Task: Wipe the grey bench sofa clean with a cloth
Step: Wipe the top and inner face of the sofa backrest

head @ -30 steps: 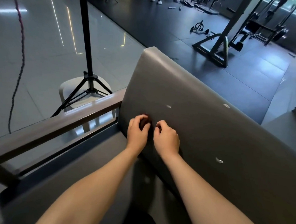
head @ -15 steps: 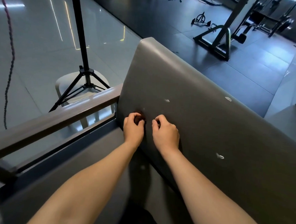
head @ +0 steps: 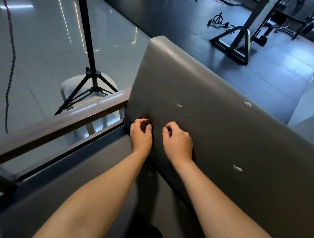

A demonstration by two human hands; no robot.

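Observation:
The grey bench sofa's backrest (head: pixel 209 81) rises slanted in front of me, its seat (head: pixel 80 187) below. My left hand (head: pixel 141 136) grips a small dark reddish-brown cloth (head: pixel 145 120), bunched in its fingers and pressed against the lower left of the backrest. My right hand (head: pixel 177 142) is a short gap to the right, its fingers curled against the backrest, with nothing visible in them. White scuff marks (head: pixel 238 168) dot the backrest to the right of my hands.
A wooden armrest rail (head: pixel 61 121) runs left from the backrest. Behind it a black tripod (head: pixel 90 73) stands over a white stool (head: pixel 68 86) on the tiled floor. A dark rope (head: pixel 10 71) hangs at far left. Gym equipment (head: pixel 238 43) stands beyond the backrest.
My right hand has drawn away to the right, opening a gap between the hands. The left hand stays on the cloth at the same spot.

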